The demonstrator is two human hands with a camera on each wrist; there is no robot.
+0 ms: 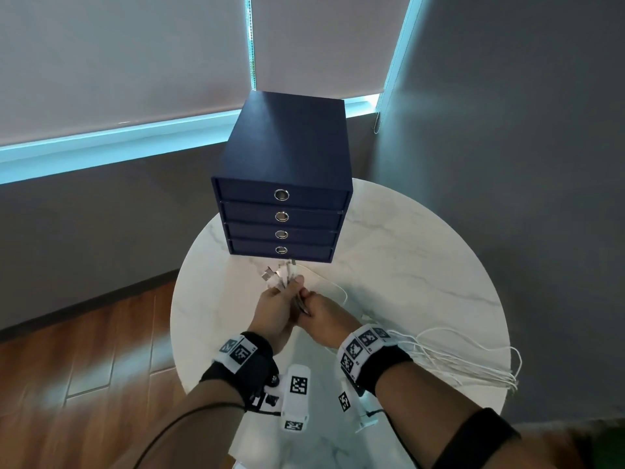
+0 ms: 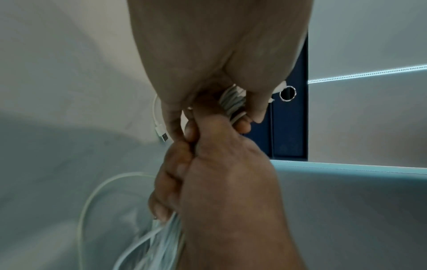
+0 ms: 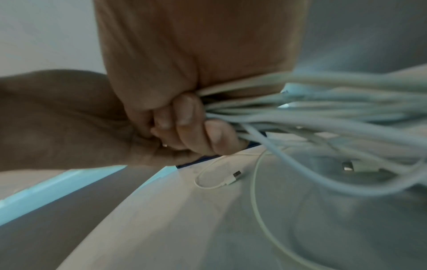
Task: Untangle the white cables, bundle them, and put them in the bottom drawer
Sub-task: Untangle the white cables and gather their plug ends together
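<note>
White USB cables (image 1: pixel 466 360) gathered in one bunch above round marble table (image 1: pixel 406 252), plug ends fanned out just in front of bottom drawer (image 1: pixel 281 250) (closed) of navy 4-drawer unit (image 1: pixel 287 147). Bunch gripped by L hand (image 1: pixel 275 308), fingers curled round it; R hand (image 1: pixel 323 318) fisted round same bunch, touching L. Slack trails off R table edge.

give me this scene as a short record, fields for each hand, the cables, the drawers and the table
left hand: grips the white cables just behind their plugs
right hand: grips the same bunch right beside the left hand
cables: plug ends fan out toward the drawer unit; long strands trail to the right over the table edge
loose cable: lies apart on the table, not in the bunch
drawer unit: dark blue, four drawers, all closed
bottom drawer: closed, ring pull
table: round, white marble look
</note>
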